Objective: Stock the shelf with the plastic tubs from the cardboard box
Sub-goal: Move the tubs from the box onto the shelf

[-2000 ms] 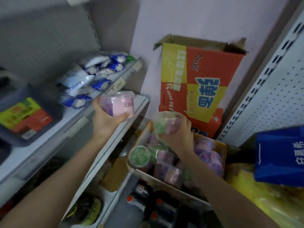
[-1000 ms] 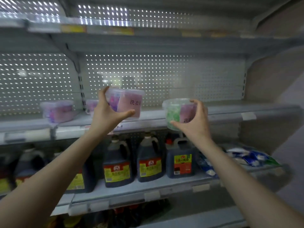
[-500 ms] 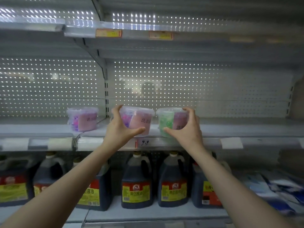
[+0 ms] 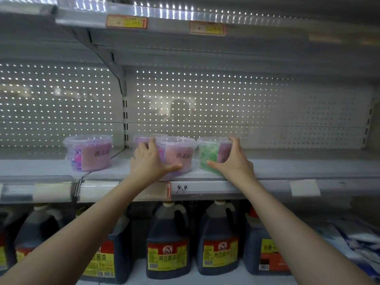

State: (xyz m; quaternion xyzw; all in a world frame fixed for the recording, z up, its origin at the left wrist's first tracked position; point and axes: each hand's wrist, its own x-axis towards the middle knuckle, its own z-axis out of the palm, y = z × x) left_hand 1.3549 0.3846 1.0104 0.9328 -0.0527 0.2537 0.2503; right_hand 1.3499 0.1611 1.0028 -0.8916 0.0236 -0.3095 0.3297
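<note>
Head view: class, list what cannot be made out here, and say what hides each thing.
All in the head view:
1. The rear tub: mostly hidden by the left hand and the pink tub in front.
2. Label of the green tub: partly covered by the right hand.
3. The price tags on the upper rail: too blurred to read.
4. The cardboard box: outside the frame.

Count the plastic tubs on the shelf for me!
4: a lone tub at the left, a rear tub half hidden behind the left hand, a pink tub it grips, a green tub in the right hand. Others may hide behind.
</note>
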